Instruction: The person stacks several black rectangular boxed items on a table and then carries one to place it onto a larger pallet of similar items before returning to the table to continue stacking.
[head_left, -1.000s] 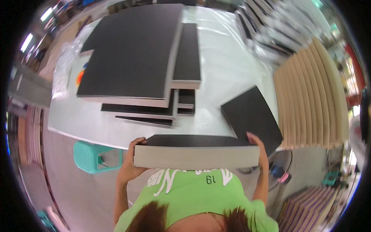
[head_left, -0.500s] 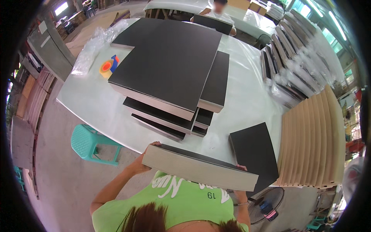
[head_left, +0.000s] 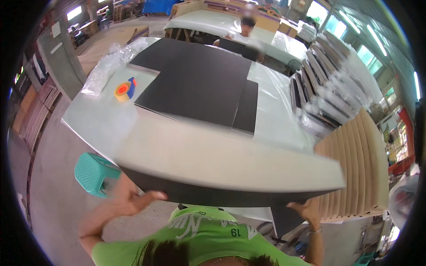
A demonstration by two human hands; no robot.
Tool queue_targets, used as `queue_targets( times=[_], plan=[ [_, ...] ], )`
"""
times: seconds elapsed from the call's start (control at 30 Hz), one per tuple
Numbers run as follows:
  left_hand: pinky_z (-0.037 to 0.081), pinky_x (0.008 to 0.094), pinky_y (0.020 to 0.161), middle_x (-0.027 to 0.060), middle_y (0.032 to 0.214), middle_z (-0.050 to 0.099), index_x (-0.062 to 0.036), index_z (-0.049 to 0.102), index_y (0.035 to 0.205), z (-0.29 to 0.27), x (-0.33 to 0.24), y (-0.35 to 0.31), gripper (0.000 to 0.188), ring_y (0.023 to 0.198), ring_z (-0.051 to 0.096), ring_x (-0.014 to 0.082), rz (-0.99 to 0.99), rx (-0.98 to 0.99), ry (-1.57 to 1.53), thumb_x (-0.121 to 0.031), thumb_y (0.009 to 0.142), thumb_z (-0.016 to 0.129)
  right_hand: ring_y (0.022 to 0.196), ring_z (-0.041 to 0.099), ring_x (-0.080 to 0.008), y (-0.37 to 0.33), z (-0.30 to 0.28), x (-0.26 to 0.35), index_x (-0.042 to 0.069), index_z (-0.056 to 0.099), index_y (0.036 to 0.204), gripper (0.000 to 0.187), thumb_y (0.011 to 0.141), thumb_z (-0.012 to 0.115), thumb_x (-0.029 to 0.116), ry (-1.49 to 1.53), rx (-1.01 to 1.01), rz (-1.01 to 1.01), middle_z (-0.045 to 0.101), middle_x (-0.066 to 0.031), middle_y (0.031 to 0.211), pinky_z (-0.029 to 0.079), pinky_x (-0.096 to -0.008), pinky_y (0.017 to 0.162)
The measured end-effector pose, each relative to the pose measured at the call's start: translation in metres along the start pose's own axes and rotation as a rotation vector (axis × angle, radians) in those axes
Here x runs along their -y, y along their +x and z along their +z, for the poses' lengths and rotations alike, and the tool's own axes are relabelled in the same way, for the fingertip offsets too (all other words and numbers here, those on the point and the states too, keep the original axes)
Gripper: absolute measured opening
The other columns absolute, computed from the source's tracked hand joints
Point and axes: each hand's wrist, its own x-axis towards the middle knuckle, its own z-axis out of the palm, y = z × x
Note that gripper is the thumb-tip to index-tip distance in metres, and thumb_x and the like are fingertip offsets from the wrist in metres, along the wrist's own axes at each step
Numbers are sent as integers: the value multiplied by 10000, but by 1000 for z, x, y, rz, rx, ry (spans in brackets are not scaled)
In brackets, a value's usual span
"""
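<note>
Raised over the near side of the table is a long, thick board (head_left: 230, 155) with a beige edge and a black face, blurred by motion. The beige edge points up and the black face is turned toward me. My left hand (head_left: 133, 199) grips its left end, thumb along the lower black edge. At the right end, my right hand (head_left: 306, 212) holds it, thumb on the black face. Beyond it lies a stack of black panels (head_left: 199, 80), whose near side the board hides. Part of another black panel (head_left: 284, 221) shows beneath the right end.
An orange and blue tape dispenser (head_left: 125, 90) and clear plastic wrap (head_left: 100, 73) lie at the table's left. Brown boards (head_left: 350, 173) and plastic-wrapped panels (head_left: 328, 84) stand at the right. A green stool (head_left: 91, 173) is at the near left. Across the table, a person holds a dark panel.
Both hands have lifted the board up toward me and tilted it, so its black face now turns toward me. It looks larger and covers the stack's near side.
</note>
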Motion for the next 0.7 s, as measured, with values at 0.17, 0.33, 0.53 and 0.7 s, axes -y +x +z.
queue_targets(
  times=[0.17, 0.33, 0.53, 0.7],
  plan=[
    [509, 375, 864, 208, 1099, 611, 16, 360, 1386, -80, -76, 108, 921, 968, 639, 290, 142, -292, -41, -605, 771, 648, 1154, 497, -224, 62, -26, 79, 7, 458, 1302, 773, 670, 835, 245, 336, -262, -373, 554, -108, 1201, 358, -349, 1001],
    [464, 404, 935, 168, 1364, 465, -109, 134, 1503, -168, -97, 237, 914, 1155, 525, 314, 22, 66, -262, -457, 838, 655, 1083, 527, -205, 142, -13, 168, -22, 524, 1245, 613, 810, 709, 368, 656, -277, -355, 584, -84, 1148, 366, -333, 976],
    [399, 461, 992, 223, 1281, 522, -17, 432, 1360, -190, -6, 323, 990, 1152, 527, 343, 27, 87, -9, -658, 658, 708, 1136, 517, -214, 219, 40, 181, -6, 537, 1261, 700, 780, 711, 472, 704, 37, -270, 575, -101, 1217, 375, -339, 971],
    [378, 317, 1019, 105, 1235, 596, -60, 605, 1217, -169, 126, 361, 648, 1165, 530, 227, -153, 93, -114, -559, 807, 657, 1259, 439, -228, 246, 95, 148, 13, 409, 1385, 782, 807, 698, 453, 726, 196, -35, 463, -114, 1375, 346, -342, 1055]
  ],
)
